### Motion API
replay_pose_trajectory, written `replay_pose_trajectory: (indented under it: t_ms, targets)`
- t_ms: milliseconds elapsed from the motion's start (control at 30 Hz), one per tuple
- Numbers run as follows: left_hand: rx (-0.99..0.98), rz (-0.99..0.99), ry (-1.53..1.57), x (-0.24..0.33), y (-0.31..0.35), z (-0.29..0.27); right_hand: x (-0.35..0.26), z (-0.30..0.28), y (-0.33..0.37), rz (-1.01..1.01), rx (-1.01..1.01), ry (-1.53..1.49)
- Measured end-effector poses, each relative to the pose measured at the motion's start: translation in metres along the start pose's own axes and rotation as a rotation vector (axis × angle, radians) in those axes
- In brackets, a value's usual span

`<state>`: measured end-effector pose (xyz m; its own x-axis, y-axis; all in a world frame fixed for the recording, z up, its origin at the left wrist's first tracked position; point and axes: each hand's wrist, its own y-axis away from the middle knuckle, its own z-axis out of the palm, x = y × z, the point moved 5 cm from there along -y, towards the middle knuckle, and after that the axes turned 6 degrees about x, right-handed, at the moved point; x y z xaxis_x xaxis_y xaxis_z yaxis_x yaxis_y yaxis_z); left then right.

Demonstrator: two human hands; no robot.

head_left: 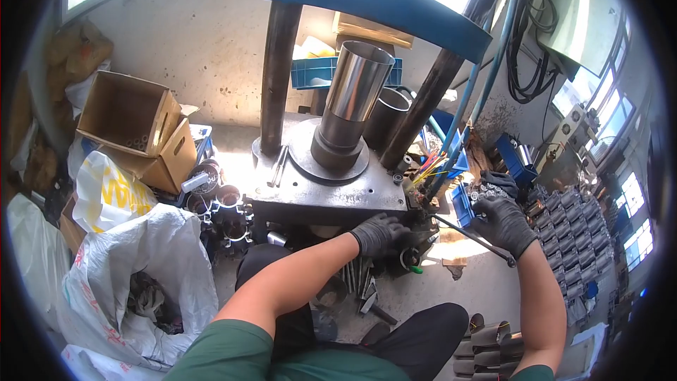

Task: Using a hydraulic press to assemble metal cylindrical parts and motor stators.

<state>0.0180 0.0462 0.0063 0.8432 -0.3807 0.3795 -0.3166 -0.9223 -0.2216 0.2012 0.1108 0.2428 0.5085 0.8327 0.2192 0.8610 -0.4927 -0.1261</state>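
Ahead of me stands a press with a blue crossbeam and dark columns. On its steel table, a shiny metal cylinder sits upright on a dark round base. My left hand, in a dark grey glove, is at the table's front edge with its fingers stretched out and nothing visible in them. My right hand, gloved alike, is over a dark metal lever that slants down from the table's right corner. Its fingers look apart, near a cluster of small metal parts.
Cardboard boxes and a white woven sack stand at the left. Metal rings lie beside the table. Stacked grey metal parts fill the right. A hammer and other tools lie on the floor below. Blue hoses hang by the right column.
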Motion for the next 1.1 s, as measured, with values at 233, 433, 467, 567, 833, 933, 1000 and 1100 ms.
replay_pose_trajectory:
  t_ms: [233,433,467,567,833,933,1000,1100]
  targets:
    - [0.379,0.026,0.131,-0.027,0.003,-0.036,-0.139,-0.085,-0.171,-0.220,0.570,-0.200]
    - [0.891,-0.682,0.667,-0.108,0.022,-0.082,-0.172,-0.093,-0.305,-0.260,0.586,-0.148]
    - [1.012,-0.635,0.868,-0.130,0.021,-0.071,-0.169,-0.083,-0.320,-0.259,0.512,-0.235]
    - [1.087,-0.648,1.645,-0.141,0.019,-0.073,-0.151,-0.070,-0.334,-0.141,0.257,-0.205]
    - [0.989,-0.407,2.083,-0.142,0.044,-0.104,-0.155,-0.086,-0.264,-0.074,-0.059,-0.181]
    - [0.879,-0.318,2.090,-0.142,0.040,-0.096,-0.143,-0.045,-0.221,-0.218,-0.159,-0.481]
    - [0.845,-0.256,1.931,-0.154,0.041,-0.094,-0.130,-0.013,-0.180,-0.086,-0.053,-0.940]
    - [0.972,-0.471,1.926,-0.151,0.042,-0.089,-0.134,0.041,-0.095,0.324,0.047,-1.410]
